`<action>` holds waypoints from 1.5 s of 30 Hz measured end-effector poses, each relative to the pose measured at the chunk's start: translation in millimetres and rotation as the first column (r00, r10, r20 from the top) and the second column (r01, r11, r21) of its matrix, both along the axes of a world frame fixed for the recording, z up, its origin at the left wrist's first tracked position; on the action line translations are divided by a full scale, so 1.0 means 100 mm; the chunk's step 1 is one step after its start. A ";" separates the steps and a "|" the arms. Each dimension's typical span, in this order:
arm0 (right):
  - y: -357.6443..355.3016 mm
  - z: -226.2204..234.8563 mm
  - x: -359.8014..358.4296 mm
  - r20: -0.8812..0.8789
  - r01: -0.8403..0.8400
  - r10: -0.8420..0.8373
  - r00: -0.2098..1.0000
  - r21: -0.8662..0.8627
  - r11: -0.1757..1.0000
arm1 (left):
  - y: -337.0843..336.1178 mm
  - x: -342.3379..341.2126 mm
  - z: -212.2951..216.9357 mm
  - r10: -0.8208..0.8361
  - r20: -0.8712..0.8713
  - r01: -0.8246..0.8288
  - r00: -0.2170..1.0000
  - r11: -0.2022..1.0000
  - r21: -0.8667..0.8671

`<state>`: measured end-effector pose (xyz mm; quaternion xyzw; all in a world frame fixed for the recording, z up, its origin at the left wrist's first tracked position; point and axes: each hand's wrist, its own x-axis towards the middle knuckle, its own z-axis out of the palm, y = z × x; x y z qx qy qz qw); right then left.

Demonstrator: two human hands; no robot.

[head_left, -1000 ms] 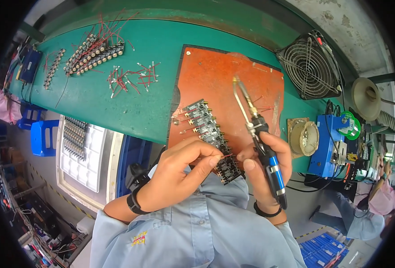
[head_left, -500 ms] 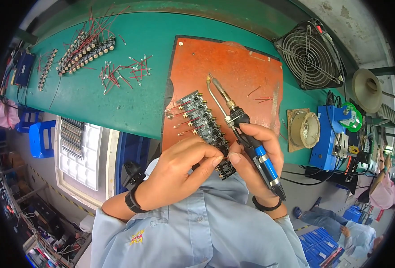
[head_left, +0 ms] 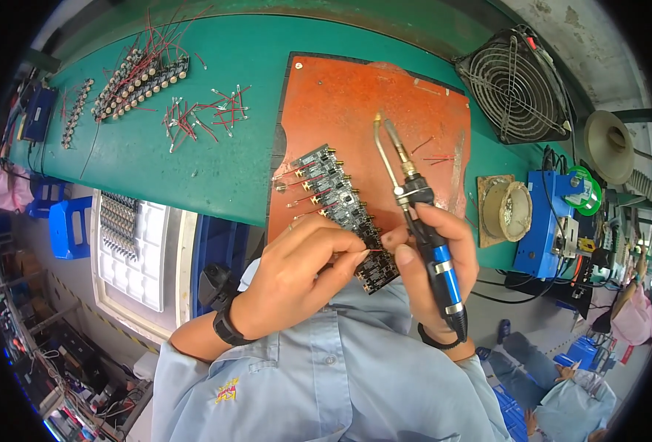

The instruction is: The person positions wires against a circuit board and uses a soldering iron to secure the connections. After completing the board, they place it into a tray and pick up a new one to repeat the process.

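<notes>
A long black strip of circuit boards (head_left: 346,208) lies slanted on the orange mat (head_left: 363,96), its near end close to my shirt. Short red wires (head_left: 290,174) stick out from its left edge. My left hand (head_left: 293,269) is closed in a pinch over the strip's near part, with a thin red wire (head_left: 374,250) poking out at the fingertips. In my right hand (head_left: 419,291) is a soldering iron (head_left: 449,280) with a blue and black handle and a thin feed tube beside its tip. The tip points away from me, above the mat and apart from the boards.
Loose red wires (head_left: 186,121) and stacked board strips (head_left: 138,85) lie on the green bench at left. A fan (head_left: 514,88), a round pot (head_left: 516,210) and a blue box (head_left: 539,239) with a green spool (head_left: 584,193) stand at right. A white tray (head_left: 145,269) sits lower left.
The soldering iron has swung right and more upright, its tip moving away from the boards. My right thumb and fingertips have drawn back from the left hand, which keeps its pinch.
</notes>
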<state>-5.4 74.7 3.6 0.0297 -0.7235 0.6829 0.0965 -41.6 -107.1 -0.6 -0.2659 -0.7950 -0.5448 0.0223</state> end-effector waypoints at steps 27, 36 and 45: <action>0.01 -0.04 0.05 0.008 0.011 -0.011 1.000 -0.076 0.997 | -0.15 0.05 0.06 0.051 -0.067 -0.062 0.996 0.984 -0.170; 0.60 0.03 0.19 -0.198 0.010 0.036 0.980 0.225 0.974 | -0.07 -0.14 -0.04 0.194 -0.202 -0.249 0.960 0.922 -0.298; 0.66 0.16 0.16 -0.149 -0.105 0.168 0.974 0.363 0.926 | -0.02 -0.15 -0.06 0.225 -0.163 -0.267 0.961 0.911 -0.315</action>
